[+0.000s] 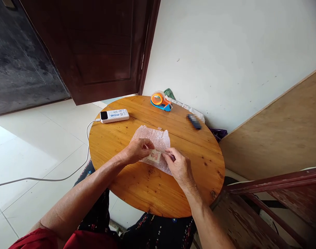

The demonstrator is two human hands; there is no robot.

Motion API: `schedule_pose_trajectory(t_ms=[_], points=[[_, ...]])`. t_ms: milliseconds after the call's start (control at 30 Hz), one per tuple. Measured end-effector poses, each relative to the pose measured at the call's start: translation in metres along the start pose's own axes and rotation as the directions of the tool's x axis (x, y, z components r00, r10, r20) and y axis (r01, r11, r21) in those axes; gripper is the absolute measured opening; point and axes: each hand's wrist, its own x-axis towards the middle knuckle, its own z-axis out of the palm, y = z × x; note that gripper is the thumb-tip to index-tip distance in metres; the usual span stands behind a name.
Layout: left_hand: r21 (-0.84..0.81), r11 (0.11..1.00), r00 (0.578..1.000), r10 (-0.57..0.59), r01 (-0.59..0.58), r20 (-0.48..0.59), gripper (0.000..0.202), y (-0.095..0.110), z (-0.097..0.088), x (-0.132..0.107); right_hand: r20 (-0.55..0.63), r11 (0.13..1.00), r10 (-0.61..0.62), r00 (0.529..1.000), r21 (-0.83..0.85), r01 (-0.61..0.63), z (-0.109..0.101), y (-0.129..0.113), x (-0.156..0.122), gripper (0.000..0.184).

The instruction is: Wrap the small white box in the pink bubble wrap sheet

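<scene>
A sheet of bubble wrap point(160, 137) lies on the round wooden table, with a small flat beige packet point(154, 155) bearing red print at its near part. My left hand point(137, 150) pinches the bubble wrap at the packet's upper left, thumb and fingers closed. On the packet's right side, my right hand point(180, 166) is closed too, its fingertips gripping the wrap beside the packet. The fingers partly cover the edges, so whether they also touch the packet is unclear.
On the wooden table point(137, 188) stand a blue and orange tape dispenser point(160, 101) at the back and a white power bank point(115, 116) with a cable point(88, 138) at left. A blurred dark object point(194, 121) lies at right. A wooden railing point(274, 181) runs at lower right.
</scene>
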Motion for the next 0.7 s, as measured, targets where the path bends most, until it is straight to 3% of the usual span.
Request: schedule_pose_trajectory(t_ms=[200,300,400,533,700], points=[[0.059,0.998,1.0,-0.009,0.008,0.018,0.019,0.007,-0.002,0.0,-0.001,0.993,-0.102,0.995,-0.066,0.102,-0.013,-0.002,-0.001,0.018],[0.123,0.992,1.0,0.021,-0.022,0.009,0.023,0.009,-0.002,0.0,-0.021,0.969,-0.236,0.972,-0.085,0.234,-0.024,-0.021,-0.001,0.019],[0.172,0.983,0.998,0.06,-0.063,0.019,0.024,0.01,-0.001,0.001,0.059,0.912,-0.366,0.929,-0.176,0.37,-0.028,-0.049,0.0,0.017],[0.172,0.983,0.997,0.06,-0.066,0.039,0.02,0.013,-0.004,0.001,0.233,0.86,-0.34,0.911,-0.314,0.402,-0.021,-0.069,0.002,0.008],[0.198,0.98,0.999,-0.003,0.013,-0.053,0.035,0.001,-0.025,-0.005,0.305,0.813,-0.325,0.895,-0.393,0.429,-0.015,-0.066,0.0,0.01]])
